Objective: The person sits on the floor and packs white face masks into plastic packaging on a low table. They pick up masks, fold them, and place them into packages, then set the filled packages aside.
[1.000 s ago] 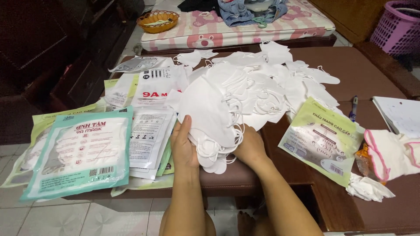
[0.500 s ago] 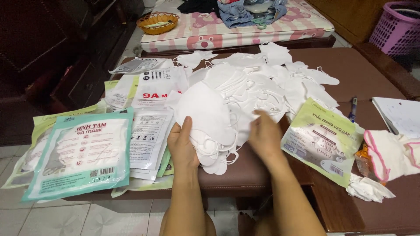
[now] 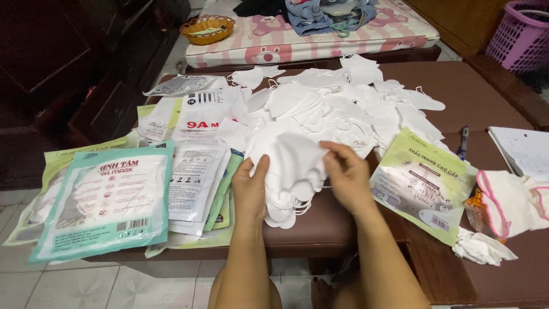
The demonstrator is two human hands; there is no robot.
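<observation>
A stack of white face masks (image 3: 289, 171) sits at the near edge of a brown table (image 3: 492, 97). My left hand (image 3: 250, 189) holds the stack from its left side, thumb up against it. On the stack's right edge, my right hand (image 3: 346, 174) pinches the top mask with its fingertips. A wide loose pile of white masks (image 3: 349, 106) spreads across the table behind the stack.
Flat mask packets lie to the left, a teal one (image 3: 106, 200) nearest. A green packet (image 3: 423, 183) lies right of my hands, beside a pink-edged cloth (image 3: 509, 203), a pen (image 3: 463, 143) and papers (image 3: 523, 150). A purple basket (image 3: 520, 34) stands far right.
My right hand has come up from under the stack's lower right edge and now pinches the top mask. My left hand has stayed on the stack's left side.
</observation>
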